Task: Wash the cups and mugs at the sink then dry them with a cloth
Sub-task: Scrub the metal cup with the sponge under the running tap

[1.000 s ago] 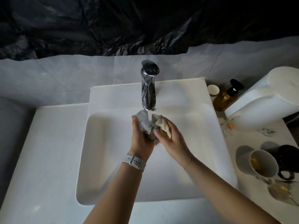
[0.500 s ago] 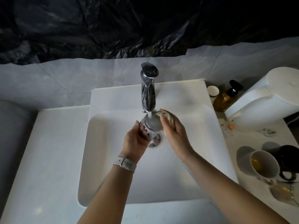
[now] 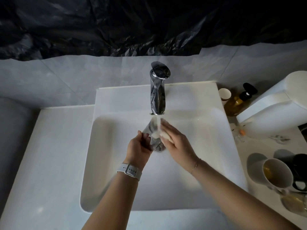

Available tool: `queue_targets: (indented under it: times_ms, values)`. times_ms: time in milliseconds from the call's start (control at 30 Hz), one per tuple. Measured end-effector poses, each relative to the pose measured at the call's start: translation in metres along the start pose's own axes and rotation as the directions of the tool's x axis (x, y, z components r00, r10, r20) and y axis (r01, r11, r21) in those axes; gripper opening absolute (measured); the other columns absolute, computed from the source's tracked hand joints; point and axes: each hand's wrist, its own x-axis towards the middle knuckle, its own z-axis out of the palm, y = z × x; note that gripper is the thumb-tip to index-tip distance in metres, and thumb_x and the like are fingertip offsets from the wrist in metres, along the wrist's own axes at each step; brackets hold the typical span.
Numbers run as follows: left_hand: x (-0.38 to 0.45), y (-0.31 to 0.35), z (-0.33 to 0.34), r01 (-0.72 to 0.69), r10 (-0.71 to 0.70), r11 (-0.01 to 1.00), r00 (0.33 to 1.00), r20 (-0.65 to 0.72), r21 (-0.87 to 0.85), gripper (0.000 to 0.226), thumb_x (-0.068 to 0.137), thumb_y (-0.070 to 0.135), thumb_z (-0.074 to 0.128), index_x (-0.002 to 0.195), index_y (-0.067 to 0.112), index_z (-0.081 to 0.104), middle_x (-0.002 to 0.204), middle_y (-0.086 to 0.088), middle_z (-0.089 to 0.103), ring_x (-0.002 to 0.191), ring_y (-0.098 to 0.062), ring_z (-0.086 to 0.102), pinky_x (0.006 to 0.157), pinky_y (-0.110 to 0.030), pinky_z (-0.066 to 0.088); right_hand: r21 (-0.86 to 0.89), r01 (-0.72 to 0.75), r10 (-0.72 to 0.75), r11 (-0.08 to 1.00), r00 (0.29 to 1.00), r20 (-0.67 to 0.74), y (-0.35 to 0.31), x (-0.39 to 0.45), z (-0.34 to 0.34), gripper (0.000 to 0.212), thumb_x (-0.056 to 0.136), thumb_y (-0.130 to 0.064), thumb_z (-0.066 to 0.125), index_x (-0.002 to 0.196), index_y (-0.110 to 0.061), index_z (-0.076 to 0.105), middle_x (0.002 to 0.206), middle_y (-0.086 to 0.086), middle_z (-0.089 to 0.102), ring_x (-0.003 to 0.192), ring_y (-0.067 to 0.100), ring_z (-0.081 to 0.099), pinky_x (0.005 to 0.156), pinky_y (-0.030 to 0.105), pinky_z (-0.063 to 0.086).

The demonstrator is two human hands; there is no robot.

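While water ran from the tap (image 3: 158,90), my left hand (image 3: 139,147) gripped a clear glass (image 3: 152,130) beneath it and my right hand (image 3: 176,140) pinched a sponge (image 3: 166,136) against it. Right of the tap, a white mug (image 3: 277,173) and black mug (image 3: 299,170) looked unwashed; drying remained.

I can read no text, label, brand or number anywhere; the amber pump bottle (image 3: 236,103) at two o'clock shows no legible label to me.

Clear glass (image 3: 152,130) blurred; black mug (image 3: 299,170) cut off.
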Motion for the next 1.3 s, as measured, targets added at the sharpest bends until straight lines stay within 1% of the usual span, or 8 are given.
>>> queue_targets:
  times_ms: [133,233,400,600,733,900,1133,1300]
  values:
    - [-0.009,-0.010,0.013,-0.002,0.000,0.999,1.000,0.029,0.037,0.037,0.107,0.022,0.034,0.082,0.008,0.058,0.054,-0.003,0.063,0.046,-0.014,0.062,0.049,-0.021,0.050,-0.010,-0.102,0.102,0.995,0.993,0.065,-0.006,0.031,0.000,0.035,0.093,-0.007,0.054,0.126,-0.014,0.059,0.130,0.003,0.060,0.121,0.016,0.054,0.098,0.018,0.041]
    - [-0.015,-0.010,0.019,0.019,-0.020,1.000,0.997,0.079,0.013,0.037,0.107,0.023,0.031,0.097,0.006,0.062,0.061,-0.007,0.070,0.051,-0.017,0.069,0.074,-0.032,0.053,0.020,-0.335,0.332,0.942,0.940,0.074,0.007,0.033,-0.010,0.036,0.096,-0.012,0.050,0.131,-0.017,0.057,0.131,0.002,0.061,0.120,0.017,0.056,0.097,0.017,0.039]
    - [-0.007,-0.011,0.014,0.000,0.002,0.998,1.000,0.026,-0.056,0.035,0.106,0.021,0.035,0.077,0.015,0.053,0.052,0.002,0.054,0.047,-0.011,0.054,0.047,-0.023,0.049,0.122,-0.166,0.170,0.978,0.985,-0.020,-0.002,-0.004,0.001,0.038,0.094,-0.014,0.051,0.133,-0.012,0.055,0.138,0.002,0.055,0.131,0.008,0.046,0.111,0.020,0.032]
    - [-0.013,-0.001,0.025,-0.008,0.009,1.000,1.000,0.016,-0.019,0.027,0.105,0.019,0.040,0.088,0.013,0.060,0.062,-0.001,0.068,0.052,-0.011,0.065,0.047,-0.025,0.053,0.409,-0.480,0.473,0.776,0.872,0.126,0.002,0.022,-0.020,0.028,0.096,-0.035,0.054,0.120,-0.026,0.062,0.118,-0.010,0.066,0.113,0.003,0.059,0.100,0.027,0.045]
    - [-0.023,0.001,0.022,0.078,-0.096,0.990,0.983,0.158,0.118,0.040,0.108,0.028,0.027,0.098,0.008,0.060,0.074,-0.007,0.072,0.062,-0.021,0.069,0.065,-0.039,0.054,0.395,-0.505,0.487,0.767,0.860,0.152,0.005,0.014,-0.012,0.050,0.069,-0.050,0.077,0.111,-0.028,0.059,0.111,-0.009,0.067,0.106,0.007,0.063,0.092,0.029,0.052]
    - [-0.033,0.017,0.011,-0.058,-0.076,0.919,0.945,0.319,0.391,0.048,0.108,0.028,0.023,0.122,0.003,0.062,0.113,-0.017,0.070,0.102,-0.031,0.065,0.093,-0.042,0.048,0.586,-0.642,0.581,0.494,0.745,0.327,0.003,0.025,-0.019,0.044,0.077,-0.037,0.073,0.116,-0.018,0.064,0.114,0.011,0.068,0.102,0.025,0.067,0.082,0.034,0.057]
    - [-0.026,0.054,-0.021,-0.558,0.443,0.362,0.808,0.389,0.747,0.005,0.092,0.032,0.064,0.090,0.028,0.066,0.072,0.010,0.072,0.064,-0.005,0.064,0.062,-0.024,0.049,0.728,-0.677,0.653,0.107,0.600,0.462,-0.007,0.031,-0.010,0.037,0.086,-0.039,0.064,0.114,-0.015,0.064,0.112,0.007,0.068,0.094,0.019,0.068,0.073,0.032,0.059]
    - [-0.001,0.045,-0.031,-0.770,0.277,-0.056,0.600,0.751,0.635,0.078,0.071,0.012,0.084,0.129,0.037,0.039,0.125,0.014,0.054,0.111,-0.005,0.053,0.091,-0.017,0.043,0.667,-0.722,0.611,-0.184,0.448,0.653,-0.012,0.030,-0.004,0.044,0.084,-0.046,0.064,0.104,-0.006,0.068,0.097,0.014,0.069,0.083,0.024,0.067,0.066,0.030,0.060]
